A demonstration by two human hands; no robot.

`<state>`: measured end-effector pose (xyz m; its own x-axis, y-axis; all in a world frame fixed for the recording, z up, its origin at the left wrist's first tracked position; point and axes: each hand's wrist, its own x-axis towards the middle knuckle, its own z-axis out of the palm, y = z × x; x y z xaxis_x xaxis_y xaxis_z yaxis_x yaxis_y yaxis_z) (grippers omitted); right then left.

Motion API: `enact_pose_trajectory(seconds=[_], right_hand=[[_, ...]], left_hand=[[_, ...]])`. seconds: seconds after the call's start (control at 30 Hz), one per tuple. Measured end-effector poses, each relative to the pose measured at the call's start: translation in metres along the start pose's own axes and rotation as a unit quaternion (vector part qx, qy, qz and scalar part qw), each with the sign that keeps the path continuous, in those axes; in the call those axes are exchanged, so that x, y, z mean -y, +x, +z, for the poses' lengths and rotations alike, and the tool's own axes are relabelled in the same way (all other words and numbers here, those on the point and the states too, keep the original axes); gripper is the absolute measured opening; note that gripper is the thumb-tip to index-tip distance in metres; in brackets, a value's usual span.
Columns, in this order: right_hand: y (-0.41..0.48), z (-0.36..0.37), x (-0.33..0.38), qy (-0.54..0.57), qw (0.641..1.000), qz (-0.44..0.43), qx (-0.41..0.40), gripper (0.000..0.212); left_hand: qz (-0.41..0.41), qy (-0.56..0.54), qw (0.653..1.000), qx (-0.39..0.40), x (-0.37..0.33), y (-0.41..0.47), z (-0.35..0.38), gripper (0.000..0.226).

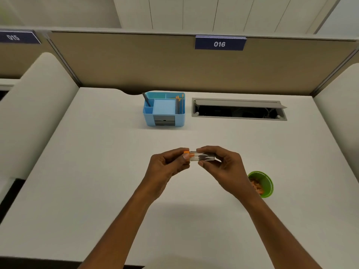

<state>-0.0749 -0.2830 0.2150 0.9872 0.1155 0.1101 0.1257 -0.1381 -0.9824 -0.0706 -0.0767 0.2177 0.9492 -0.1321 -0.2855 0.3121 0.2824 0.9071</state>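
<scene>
While my left hand point(168, 165) pinches the orange cap point(186, 152), my right hand point(223, 165) grips the clear tube point(202, 157) above the tabletop point(97, 171); green cup point(265, 184) sits right.

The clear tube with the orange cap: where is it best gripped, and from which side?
On the bare barrel of the clear tube, from the right, thumb on the near side and fingers on the far side, as the right hand does. It lies level, left to right, and the left hand pinches the orange cap at its left end, so probably only the barrel is free.
</scene>
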Motion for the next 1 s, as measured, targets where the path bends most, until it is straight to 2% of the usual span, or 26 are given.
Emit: enact_pose_trajectory(seconds=[0.17, 0.43, 0.77, 1.0], right_hand=[[0.004, 0.008, 0.004, -0.049, 0.998, -0.025, 0.024, 0.032], [0.007, 0.020, 0.005, -0.049, 0.998, -0.014, 0.030, 0.034], [0.015, 0.025, 0.004, -0.009, 0.999, 0.032, 0.026, 0.034], [0.029, 0.029, -0.005, -0.019, 1.000, 0.016, 0.008, 0.033]], left_hand=[[-0.015, 0.020, 1.000, -0.004, -0.003, -0.002, -0.013, 0.032], [-0.051, 0.005, 0.999, -0.004, -0.010, -0.002, -0.023, 0.037], [-0.049, -0.021, 0.999, -0.001, -0.003, 0.003, -0.025, 0.034], [-0.022, -0.022, 0.999, -0.030, -0.002, 0.024, -0.021, 0.033]])
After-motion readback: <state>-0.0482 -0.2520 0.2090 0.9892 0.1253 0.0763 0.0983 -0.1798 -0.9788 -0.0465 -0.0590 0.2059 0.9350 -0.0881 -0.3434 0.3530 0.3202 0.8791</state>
